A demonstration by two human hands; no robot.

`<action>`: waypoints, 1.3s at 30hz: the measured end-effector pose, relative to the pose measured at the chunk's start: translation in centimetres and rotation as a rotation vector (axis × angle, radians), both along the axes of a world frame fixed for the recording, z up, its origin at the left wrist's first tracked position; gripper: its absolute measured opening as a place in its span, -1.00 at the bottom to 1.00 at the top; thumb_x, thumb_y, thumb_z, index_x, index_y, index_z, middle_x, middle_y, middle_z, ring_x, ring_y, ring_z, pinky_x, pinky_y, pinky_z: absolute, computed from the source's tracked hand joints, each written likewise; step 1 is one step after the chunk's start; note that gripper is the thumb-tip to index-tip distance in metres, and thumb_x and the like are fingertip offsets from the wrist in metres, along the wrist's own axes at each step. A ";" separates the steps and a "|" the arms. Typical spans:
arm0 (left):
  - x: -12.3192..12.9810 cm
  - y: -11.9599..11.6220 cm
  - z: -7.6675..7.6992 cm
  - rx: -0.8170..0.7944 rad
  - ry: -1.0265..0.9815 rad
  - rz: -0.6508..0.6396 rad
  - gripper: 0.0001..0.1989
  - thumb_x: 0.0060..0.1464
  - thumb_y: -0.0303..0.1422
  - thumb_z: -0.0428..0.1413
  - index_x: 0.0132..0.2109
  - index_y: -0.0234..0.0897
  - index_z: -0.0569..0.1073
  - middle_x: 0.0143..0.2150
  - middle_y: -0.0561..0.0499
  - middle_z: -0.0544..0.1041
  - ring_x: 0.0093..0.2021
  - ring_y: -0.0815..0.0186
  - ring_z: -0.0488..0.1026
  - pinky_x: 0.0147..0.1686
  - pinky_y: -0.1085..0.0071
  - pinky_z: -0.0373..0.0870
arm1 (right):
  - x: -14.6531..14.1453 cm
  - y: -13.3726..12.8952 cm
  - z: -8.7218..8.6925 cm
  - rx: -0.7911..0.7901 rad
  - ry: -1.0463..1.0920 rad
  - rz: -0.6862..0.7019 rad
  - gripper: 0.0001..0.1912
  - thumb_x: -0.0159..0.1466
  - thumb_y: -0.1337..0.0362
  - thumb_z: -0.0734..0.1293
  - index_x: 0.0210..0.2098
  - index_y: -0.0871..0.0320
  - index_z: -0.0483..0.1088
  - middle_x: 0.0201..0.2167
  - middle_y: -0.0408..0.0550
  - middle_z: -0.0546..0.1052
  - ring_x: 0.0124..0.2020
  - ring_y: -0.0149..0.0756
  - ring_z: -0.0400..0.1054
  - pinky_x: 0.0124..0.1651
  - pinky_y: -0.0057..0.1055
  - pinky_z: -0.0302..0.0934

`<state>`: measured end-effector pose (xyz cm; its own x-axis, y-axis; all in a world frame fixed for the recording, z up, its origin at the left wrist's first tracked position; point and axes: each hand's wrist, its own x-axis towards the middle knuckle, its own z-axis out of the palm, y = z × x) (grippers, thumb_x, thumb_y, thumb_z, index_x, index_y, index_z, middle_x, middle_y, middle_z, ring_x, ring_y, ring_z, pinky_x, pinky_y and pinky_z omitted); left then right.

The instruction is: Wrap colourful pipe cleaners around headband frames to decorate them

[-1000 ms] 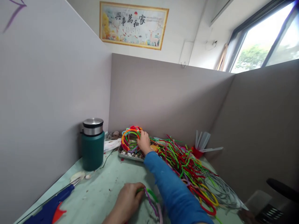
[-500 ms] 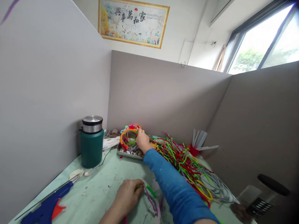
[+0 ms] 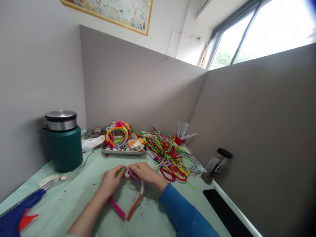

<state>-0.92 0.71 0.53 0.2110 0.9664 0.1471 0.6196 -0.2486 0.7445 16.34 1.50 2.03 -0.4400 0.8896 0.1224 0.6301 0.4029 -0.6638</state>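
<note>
low in the centre of the frame, the left hand (image 3: 110, 181) and right hand (image 3: 143, 172) pinch a fuzzy multicoloured band (image 3: 142, 188), arched but seemingly unfinished with its ends apart, while finished-looking rings (image 3: 123, 125) sit in the tray (image 3: 123, 152) left of centre

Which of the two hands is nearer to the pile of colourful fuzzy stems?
Right. The right hand is just left of the near end of the pile; the left hand is farther left, beyond the right hand.
</note>
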 end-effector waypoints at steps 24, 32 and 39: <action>-0.1 0.1 -0.6 0.097 0.110 0.086 -0.65 0.05 -0.23 -0.13 -0.20 -0.20 0.50 -0.35 0.05 0.58 -0.40 0.30 0.48 -0.39 0.49 0.30 | 1.0 -0.2 -1.2 0.067 0.014 -0.083 -0.56 0.31 0.14 0.00 -0.42 0.19 0.41 -0.63 -0.19 0.34 -0.55 -0.45 0.16 -0.50 -0.54 -0.08; -0.7 0.9 -1.7 -0.132 -0.156 0.138 -0.63 -0.04 -0.18 -0.06 -0.21 -0.30 0.49 -0.45 0.04 0.53 -0.69 0.44 0.25 -0.66 0.52 0.13 | 3.0 0.3 0.4 0.190 0.101 -0.217 -0.58 0.13 0.01 0.23 -0.67 0.21 0.28 -0.71 -0.24 0.14 -0.60 -0.48 0.02 -0.56 -0.51 -0.18; -0.9 0.8 -1.4 -0.296 -0.572 0.152 -0.59 -0.17 -0.13 0.07 -0.23 -0.38 0.41 -0.49 0.09 0.39 -0.76 0.56 0.06 -0.77 0.54 0.04 | 3.2 0.1 0.5 0.198 0.077 -0.109 -0.59 0.15 0.04 0.22 -0.65 0.21 0.31 -0.71 -0.26 0.15 -0.61 -0.50 0.01 -0.56 -0.52 -0.18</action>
<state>-1.84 1.55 -0.84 0.0363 0.9960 -0.0811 0.1185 0.0763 0.9900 19.58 1.57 2.53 -0.3256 0.8864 0.3290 0.6272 0.4629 -0.6263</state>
